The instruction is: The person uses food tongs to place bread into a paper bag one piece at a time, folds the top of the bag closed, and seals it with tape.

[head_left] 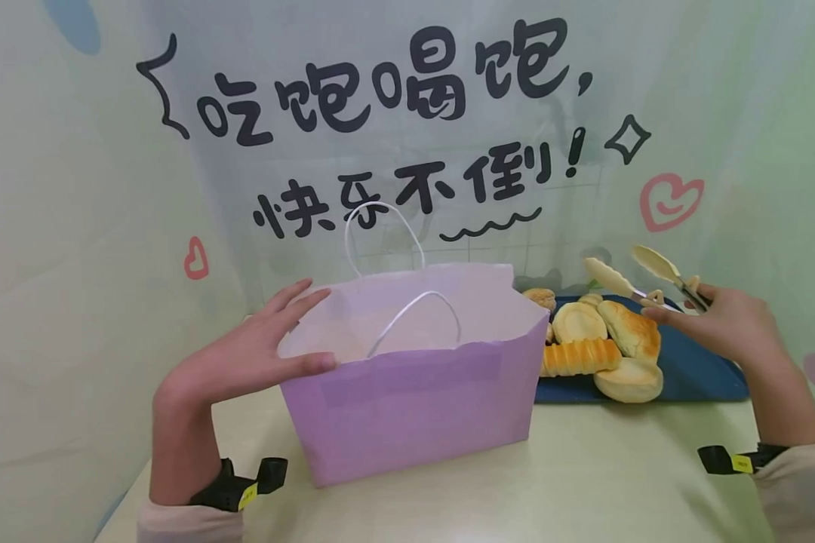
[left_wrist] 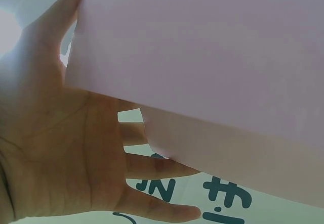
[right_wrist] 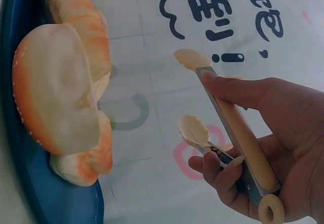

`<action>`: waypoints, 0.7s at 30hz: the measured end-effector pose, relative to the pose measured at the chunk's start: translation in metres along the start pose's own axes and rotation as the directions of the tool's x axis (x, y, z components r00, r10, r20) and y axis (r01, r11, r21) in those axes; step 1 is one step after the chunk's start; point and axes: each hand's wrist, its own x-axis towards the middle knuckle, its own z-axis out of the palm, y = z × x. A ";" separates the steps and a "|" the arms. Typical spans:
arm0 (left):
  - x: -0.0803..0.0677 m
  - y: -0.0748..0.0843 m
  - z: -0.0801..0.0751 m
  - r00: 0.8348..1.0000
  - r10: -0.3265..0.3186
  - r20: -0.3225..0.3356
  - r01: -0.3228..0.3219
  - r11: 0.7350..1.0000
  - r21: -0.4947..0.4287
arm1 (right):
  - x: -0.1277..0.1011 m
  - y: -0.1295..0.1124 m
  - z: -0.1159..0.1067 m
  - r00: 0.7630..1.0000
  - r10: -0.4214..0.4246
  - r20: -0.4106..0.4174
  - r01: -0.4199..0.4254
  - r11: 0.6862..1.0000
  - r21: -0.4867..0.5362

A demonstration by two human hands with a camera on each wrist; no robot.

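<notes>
Head view: my left hand rests flat-fingered on the purple paper bag's left edge; my right hand grips open tongs above pastries on the blue tray

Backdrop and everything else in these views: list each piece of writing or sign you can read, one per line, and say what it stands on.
"吃饱喝饱," on the backdrop, upper line.
"快乐不倒!" on the backdrop, lower line.
Purple paper bag: no writing visible.
Yellow wrist strap tags: too small to read.
</notes>
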 end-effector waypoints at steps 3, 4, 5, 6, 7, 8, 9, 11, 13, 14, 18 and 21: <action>-0.002 -0.001 -0.001 1.000 -0.002 -0.003 0.002 1.000 -0.005 | 0.004 0.005 0.004 0.999 -0.028 0.015 0.028 1.000 -0.003; -0.002 -0.001 -0.001 1.000 -0.002 -0.003 0.002 1.000 -0.004 | 0.005 0.008 0.005 0.999 -0.034 0.023 0.034 0.999 0.001; -0.003 -0.001 -0.001 1.000 -0.003 -0.003 0.003 1.000 -0.002 | 0.006 0.010 0.007 0.999 -0.036 0.034 0.036 0.999 0.005; -0.003 -0.001 -0.001 1.000 -0.005 -0.003 0.005 1.000 -0.001 | 0.007 0.012 0.009 0.998 -0.033 0.048 0.033 0.999 0.006; -0.003 -0.001 -0.001 1.000 -0.007 -0.002 0.007 1.000 0.000 | 0.008 0.015 0.010 0.998 -0.026 0.065 0.026 1.000 0.005; -0.003 -0.001 -0.002 1.000 -0.009 -0.001 0.009 1.000 0.002 | 0.008 0.017 0.011 0.996 -0.015 0.083 0.014 1.000 0.007; -0.002 -0.001 -0.002 1.000 -0.008 -0.001 0.008 1.000 0.006 | 0.009 0.019 0.013 0.995 -0.003 0.100 0.003 1.000 0.007; -0.002 -0.001 -0.002 1.000 -0.005 -0.002 0.005 1.000 0.011 | 0.009 0.024 0.014 0.990 0.019 0.137 -0.019 1.000 -0.002; -0.002 -0.001 -0.002 1.000 0.000 -0.003 0.000 1.000 0.014 | 0.010 0.029 0.016 0.984 0.044 0.174 -0.043 0.999 -0.010; -0.002 -0.001 -0.002 1.000 0.003 -0.004 -0.003 1.000 0.016 | 0.011 0.032 0.018 0.979 0.053 0.195 -0.052 0.999 -0.013; -0.002 -0.001 -0.002 1.000 -0.002 -0.005 0.002 1.000 0.012 | 0.016 0.045 0.025 0.961 0.064 0.268 -0.051 0.997 -0.057; -0.002 -0.001 -0.002 1.000 -0.008 -0.005 0.008 1.000 0.009 | 0.018 0.052 0.030 0.947 0.065 0.314 -0.039 0.995 -0.089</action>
